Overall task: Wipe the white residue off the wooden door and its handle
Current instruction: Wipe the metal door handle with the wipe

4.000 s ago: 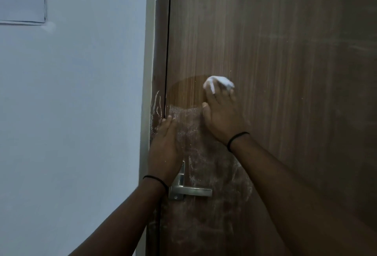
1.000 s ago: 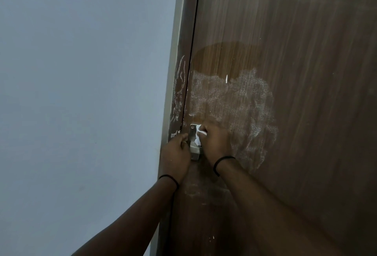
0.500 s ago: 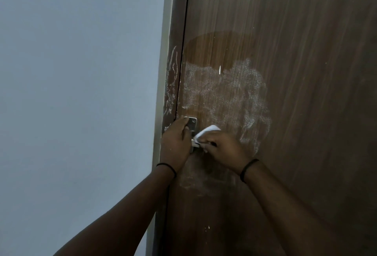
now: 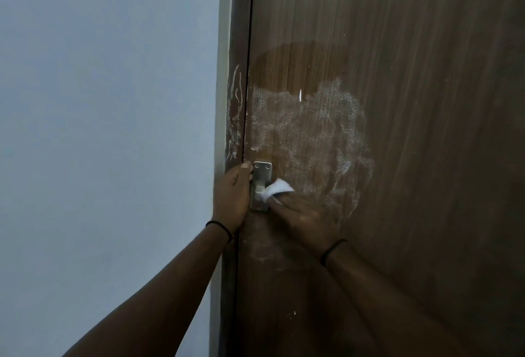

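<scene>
One door [image 4: 397, 129]; one handle [image 4: 261, 186]; one cloth [image 4: 277, 189] (right hand's [image 4: 304, 217]).

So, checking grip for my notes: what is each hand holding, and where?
Right hand pinches the white cloth by its lower end. Left hand rests on the door edge.

The handle plate [image 4: 262, 183] sits between the left hand [image 4: 231, 197] and the right hand [image 4: 305, 218] on the door [image 4: 412, 100].

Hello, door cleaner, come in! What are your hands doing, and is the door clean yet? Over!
Right hand pinches white cloth at the handle plate. Left hand rests on door edge. Big white residue remains on door. Nothing blocking.
</scene>
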